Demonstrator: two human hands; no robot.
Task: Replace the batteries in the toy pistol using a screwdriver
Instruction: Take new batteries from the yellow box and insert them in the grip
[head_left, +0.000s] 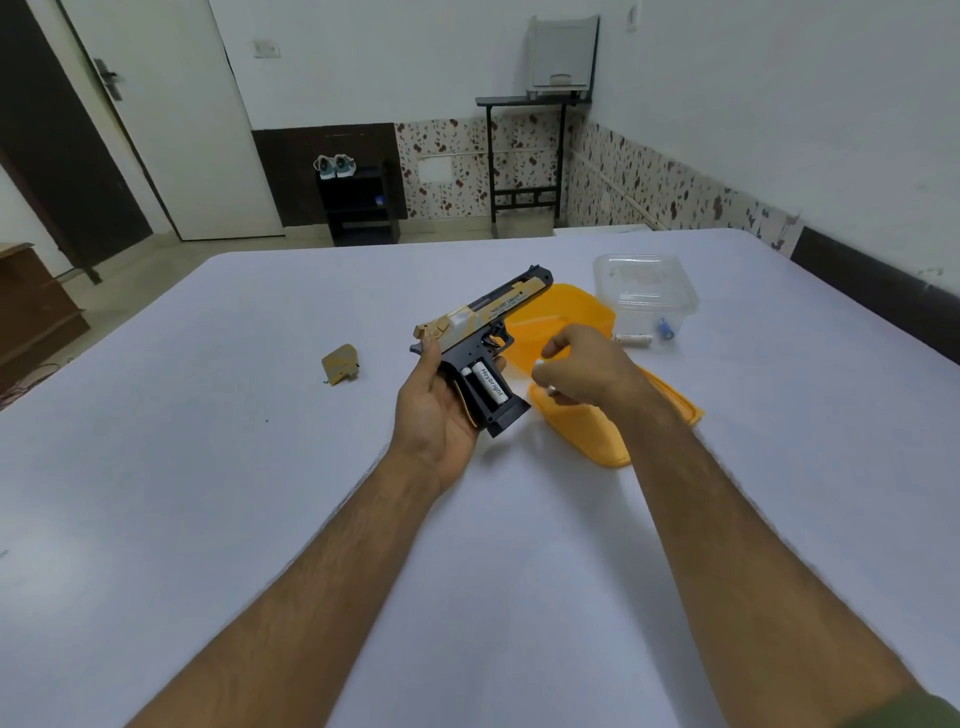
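My left hand (434, 410) grips the black and gold toy pistol (483, 332) round its handle, barrel pointing away and to the right. The handle's side is uncovered, and two white batteries (491, 387) lie in the open compartment. The tan cover plate (340, 365) lies on the table to the left. Just right of the pistol, my right hand (587, 371) hovers with its fingers curled round a small white battery (540, 367), which is mostly hidden. Another white battery (631, 340) lies on the table by the clear box.
An orange container (571, 312) sits behind the pistol, and its orange lid (597, 436) lies under my right wrist. A clear plastic box (644, 286) at the back right has a small blue item (665, 328) at its front. The white table's (260, 467) far edge lies beyond.
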